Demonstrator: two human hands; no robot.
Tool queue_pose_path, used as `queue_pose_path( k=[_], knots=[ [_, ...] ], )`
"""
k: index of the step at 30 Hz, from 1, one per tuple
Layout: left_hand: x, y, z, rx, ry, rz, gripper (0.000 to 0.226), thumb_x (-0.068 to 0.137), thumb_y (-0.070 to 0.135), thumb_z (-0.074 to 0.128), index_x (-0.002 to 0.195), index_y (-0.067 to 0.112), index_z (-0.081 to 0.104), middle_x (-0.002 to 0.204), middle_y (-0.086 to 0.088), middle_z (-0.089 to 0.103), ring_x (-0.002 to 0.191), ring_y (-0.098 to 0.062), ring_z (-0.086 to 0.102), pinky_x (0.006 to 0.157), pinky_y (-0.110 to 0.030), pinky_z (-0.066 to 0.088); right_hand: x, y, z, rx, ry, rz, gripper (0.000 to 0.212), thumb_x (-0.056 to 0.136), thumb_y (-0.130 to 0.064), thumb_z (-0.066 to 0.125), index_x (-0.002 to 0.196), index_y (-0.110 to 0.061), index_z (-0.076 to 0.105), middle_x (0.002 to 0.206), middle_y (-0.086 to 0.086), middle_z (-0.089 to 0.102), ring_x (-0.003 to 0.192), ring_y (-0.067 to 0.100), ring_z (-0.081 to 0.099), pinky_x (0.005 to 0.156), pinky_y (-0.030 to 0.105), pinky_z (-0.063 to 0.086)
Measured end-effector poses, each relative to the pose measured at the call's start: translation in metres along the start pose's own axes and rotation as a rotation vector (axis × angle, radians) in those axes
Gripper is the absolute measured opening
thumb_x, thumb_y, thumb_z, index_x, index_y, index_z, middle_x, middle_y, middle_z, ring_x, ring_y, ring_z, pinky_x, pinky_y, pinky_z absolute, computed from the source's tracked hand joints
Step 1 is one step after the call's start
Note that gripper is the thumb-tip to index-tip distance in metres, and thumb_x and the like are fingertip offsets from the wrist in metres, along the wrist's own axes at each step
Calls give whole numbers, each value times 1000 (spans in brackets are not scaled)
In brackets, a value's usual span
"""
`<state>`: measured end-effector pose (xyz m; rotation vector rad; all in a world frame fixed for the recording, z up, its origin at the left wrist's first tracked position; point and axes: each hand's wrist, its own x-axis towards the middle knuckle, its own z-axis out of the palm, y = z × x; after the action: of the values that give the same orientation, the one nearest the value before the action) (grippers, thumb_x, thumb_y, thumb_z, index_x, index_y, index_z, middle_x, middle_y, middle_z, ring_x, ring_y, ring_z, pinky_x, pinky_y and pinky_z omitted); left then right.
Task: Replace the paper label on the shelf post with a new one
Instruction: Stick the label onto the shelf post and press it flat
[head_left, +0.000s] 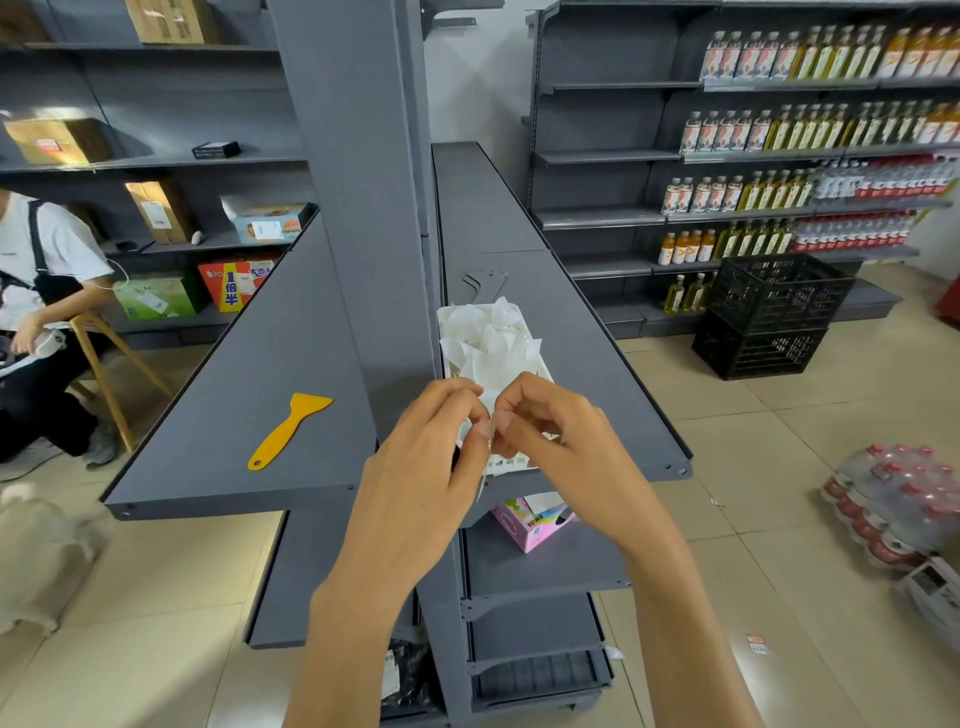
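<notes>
In front of you, the grey shelf (249, 364) on the left of the shelf post (358, 156) carries a yellow scraper (287, 430). The grey shelf on the right (597, 364) carries a white basket (540, 364) of paper scraps and a flat grey bracket (484, 283) behind it. One shelf lower (561, 566) lies a pink box (530, 522).

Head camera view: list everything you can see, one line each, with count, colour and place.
Scraper: one, yellow, lying on the left grey shelf.
Basket: one, white, on the right grey shelf, full of white paper scraps.
Shelf post: one, grey, upright between the two shelves.
Box: one, pink, on the lower shelf.
Crates: two, black, stacked on the floor at right.
Bottles: many, on the far right shelving.
Bottle pack: one, red caps, on the floor at right.
Seated person: one, white shirt, far left.
Left hand, right hand: fingers pinching a small white paper piece over the basket.
</notes>
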<state>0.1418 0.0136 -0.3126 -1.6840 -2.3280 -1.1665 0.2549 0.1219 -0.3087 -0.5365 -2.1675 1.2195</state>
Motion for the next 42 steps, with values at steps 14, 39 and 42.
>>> queue_pose_path(
  k=[14, 39, 42],
  knots=[
    [3, 6, -1, -38, 130, 26, 11, 102, 25, 45, 99, 25, 56, 103, 14, 59, 81, -17, 63, 65, -45, 55, -5, 17, -6, -66, 38, 92, 14, 101, -19, 48, 88, -19, 54, 61, 6, 55, 58, 14, 43, 60, 28, 44],
    [7, 2, 8, -169, 243, -112, 18, 106, 26, 35, 94, 19, 46, 73, 6, 55, 56, -10, 43, 52, -29, 32, -5, 71, -5, -23, 340, 318, 17, 101, -9, 40, 91, -9, 53, 65, -1, 58, 59, 17, 48, 60, 35, 43],
    [9, 4, 3, -267, 357, -140, 21, 107, 25, 34, 96, 13, 48, 67, 3, 51, 56, -16, 43, 61, -52, 52, -5, 76, -6, 24, 387, 318, 17, 100, -8, 41, 87, -7, 51, 66, -1, 60, 58, 16, 51, 61, 31, 43]
  ],
)
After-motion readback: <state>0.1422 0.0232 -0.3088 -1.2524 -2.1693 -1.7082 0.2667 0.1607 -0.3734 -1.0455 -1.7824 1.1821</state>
